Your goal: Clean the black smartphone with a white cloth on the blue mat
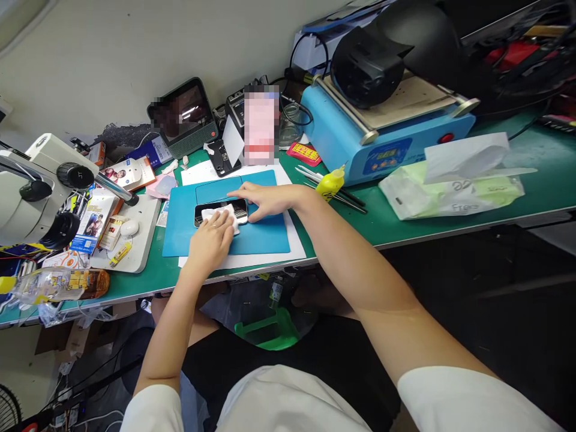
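A smartphone [242, 207] lies sideways on a blue mat [265, 238]. My left hand [212, 239] presses a crumpled white tissue [232, 212] onto the phone's screen, its fingers close together over the tissue. The tissue and fingers hide the middle of the screen. At the phone's right end is my right hand [269, 199], thumb and forefinger spread apart. The thumb is by the right edge and the forefinger reaches over the mat above the phone; whether they touch the phone I cannot tell.
White paper [297, 240] lies under the mat. A microscope [58, 174] and bottle [58, 284] stand left. At the right are a yellow squeeze bottle [331, 182], a blue heating machine [387, 150] and a tissue pack [450, 192]. A smart display [184, 117] stands behind.
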The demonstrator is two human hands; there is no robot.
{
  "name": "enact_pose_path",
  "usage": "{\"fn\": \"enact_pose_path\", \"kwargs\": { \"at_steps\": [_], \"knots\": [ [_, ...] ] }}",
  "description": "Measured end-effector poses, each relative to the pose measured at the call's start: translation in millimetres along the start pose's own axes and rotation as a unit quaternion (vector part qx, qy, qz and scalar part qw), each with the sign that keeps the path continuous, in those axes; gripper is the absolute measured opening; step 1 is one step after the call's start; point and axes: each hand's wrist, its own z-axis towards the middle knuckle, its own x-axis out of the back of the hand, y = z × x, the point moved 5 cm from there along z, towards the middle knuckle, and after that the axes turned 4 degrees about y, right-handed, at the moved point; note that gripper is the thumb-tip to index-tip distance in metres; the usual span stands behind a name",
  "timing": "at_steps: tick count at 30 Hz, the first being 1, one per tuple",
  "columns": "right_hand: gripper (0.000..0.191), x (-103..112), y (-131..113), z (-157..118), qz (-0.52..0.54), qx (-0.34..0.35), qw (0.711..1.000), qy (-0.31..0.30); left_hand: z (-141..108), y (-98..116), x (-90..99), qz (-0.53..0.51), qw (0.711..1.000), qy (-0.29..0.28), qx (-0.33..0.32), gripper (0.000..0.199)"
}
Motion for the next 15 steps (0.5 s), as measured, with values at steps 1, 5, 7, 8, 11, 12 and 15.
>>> {"fn": "enact_pose_path", "kwargs": {
  "at_steps": [1, 5, 7, 8, 11, 12, 15],
  "knots": [
    [0.100, 1, -1, 0, 0.002, -0.008, 1.000, -0.002, -2, -9, 2.1, 0.000, 1.000, 0.000, 0.014, 0.053],
    [0.099, 3, -6, -2, 0.009, -0.025, 1.000, -0.008, -13, -41, 8.9, -0.005, 0.998, 0.001, 0.062, 0.054],
    [0.100, 3, -7, -2, 0.012, -0.030, 0.999, -0.011, -18, -50, 11.0, -0.007, 0.997, 0.009, 0.076, 0.055],
    [0.100, 4, -7, -2, 0.015, -0.032, 0.999, -0.011, -19, -52, 11.5, -0.008, 0.997, 0.012, 0.079, 0.055],
    [0.102, 4, -8, -2, 0.023, -0.040, 0.999, -0.010, -18, -48, 11.6, -0.002, 0.998, 0.011, 0.061, 0.054],
    [0.102, 4, -7, -2, 0.022, -0.041, 0.999, -0.011, -16, -43, 11.3, 0.001, 0.999, 0.008, 0.050, 0.054],
    [0.102, 3, -7, -3, 0.011, -0.035, 0.999, -0.008, -8, -24, 9.2, 0.005, 1.000, -0.009, 0.013, 0.052]
  ]
}}
